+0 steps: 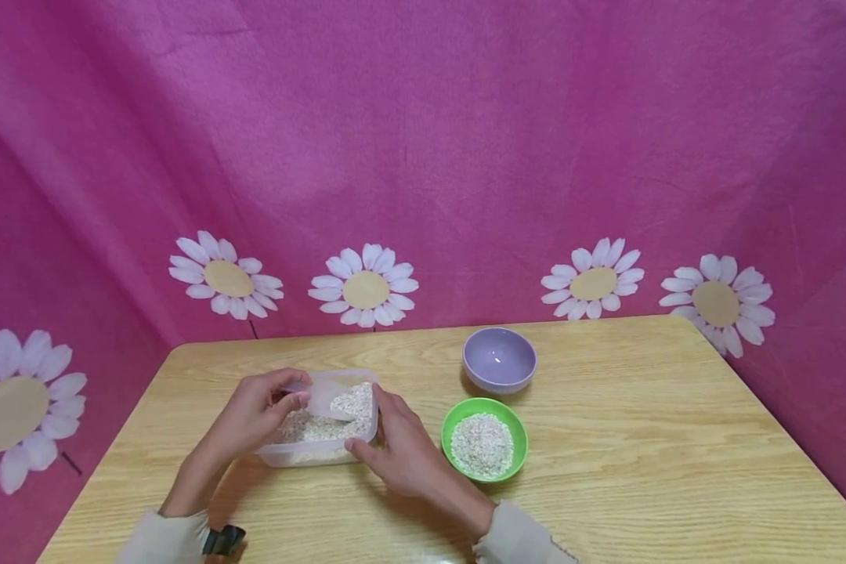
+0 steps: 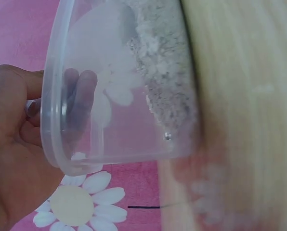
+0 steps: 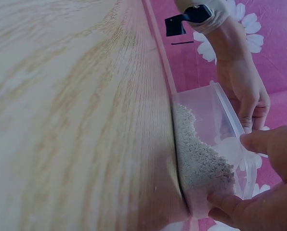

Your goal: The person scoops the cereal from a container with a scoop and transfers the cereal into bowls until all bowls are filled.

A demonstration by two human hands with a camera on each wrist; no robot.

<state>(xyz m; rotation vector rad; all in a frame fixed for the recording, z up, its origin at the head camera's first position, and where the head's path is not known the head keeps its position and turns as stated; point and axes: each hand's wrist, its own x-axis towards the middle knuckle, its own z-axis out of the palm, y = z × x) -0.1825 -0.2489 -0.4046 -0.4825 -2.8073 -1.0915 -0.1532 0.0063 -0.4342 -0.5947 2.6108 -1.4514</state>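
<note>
A clear plastic container (image 1: 303, 454) of oat flakes (image 1: 356, 402) sits on the left part of the table. My left hand (image 1: 254, 411) pinches a translucent scoop (image 1: 324, 398) by its handle, and the scoop's front end dips among the flakes. Through the container wall in the left wrist view, some of the left fingers show. My right hand (image 1: 405, 450) grips the container's right end, thumb at the near rim and fingers along the outer wall. In the right wrist view the flakes (image 3: 201, 163) bank up higher toward the right hand's end.
Just right of the right hand stands a green bowl (image 1: 521, 462) with oat flakes in it. Behind it is a purple bowl (image 1: 499, 356) with a bare inside. A pink curtain (image 1: 451, 157) with daisies hangs along the back and sides of the wooden table (image 1: 641, 439).
</note>
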